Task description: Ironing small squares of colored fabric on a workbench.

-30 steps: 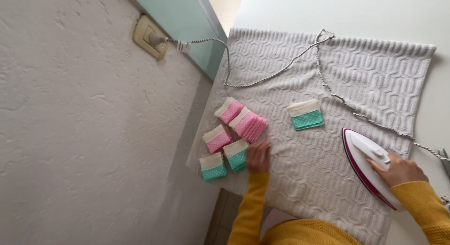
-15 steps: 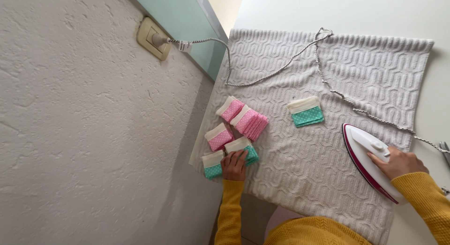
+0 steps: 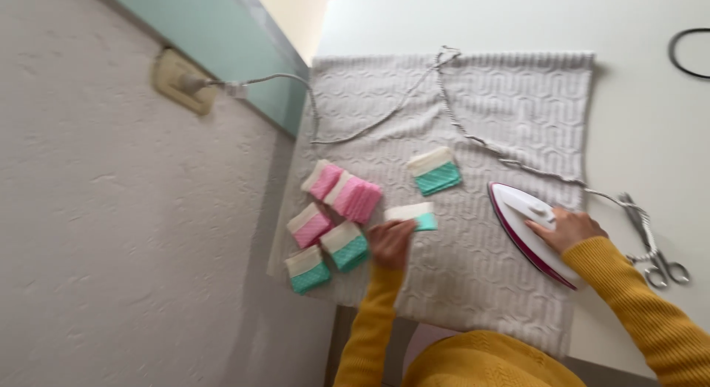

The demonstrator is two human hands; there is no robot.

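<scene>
The left hand (image 3: 390,241) pinches a white-and-teal piece (image 3: 411,215) lying flat on the grey cloth (image 3: 473,135), just right of the folded stack (image 3: 333,217). The right hand (image 3: 568,228) has its grip closed around the iron (image 3: 526,228), standing on the cloth's right side.

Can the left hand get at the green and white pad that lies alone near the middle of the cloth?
Probably yes. The left hand already holds a small pad, and the lone green pad lies just beyond it on the cloth, with nothing between them.
</scene>
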